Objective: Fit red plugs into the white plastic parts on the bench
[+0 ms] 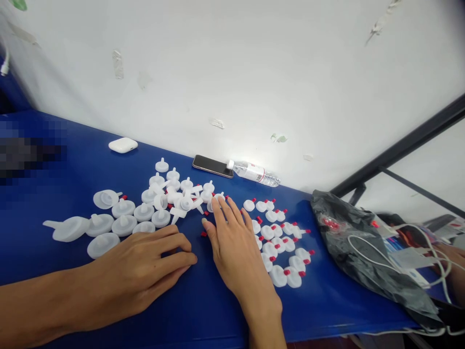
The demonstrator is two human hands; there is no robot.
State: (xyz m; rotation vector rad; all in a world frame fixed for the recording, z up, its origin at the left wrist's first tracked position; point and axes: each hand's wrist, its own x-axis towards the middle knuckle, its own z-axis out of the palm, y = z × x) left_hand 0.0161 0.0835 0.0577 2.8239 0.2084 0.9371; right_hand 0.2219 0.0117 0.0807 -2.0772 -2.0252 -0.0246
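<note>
Translucent white plastic spout caps, round with a pointed nozzle, lie in a loose cluster on the blue table. My left hand rests palm down just in front of them, fingers loosely bent with a gap between them; its thumb is hidden, and nothing shows in it. Palm down, my right hand stretches its fingers over the cluster's right edge, fingertips at a white cap there. Right of this hand lies another group of spout caps with red tips. A loose red tip lies near my right thumb.
A phone and a clear water bottle lie along the white wall. A white earbud case sits back left. At right are a dark plastic bag, white cables and another person's hand. A black metal bar slants above.
</note>
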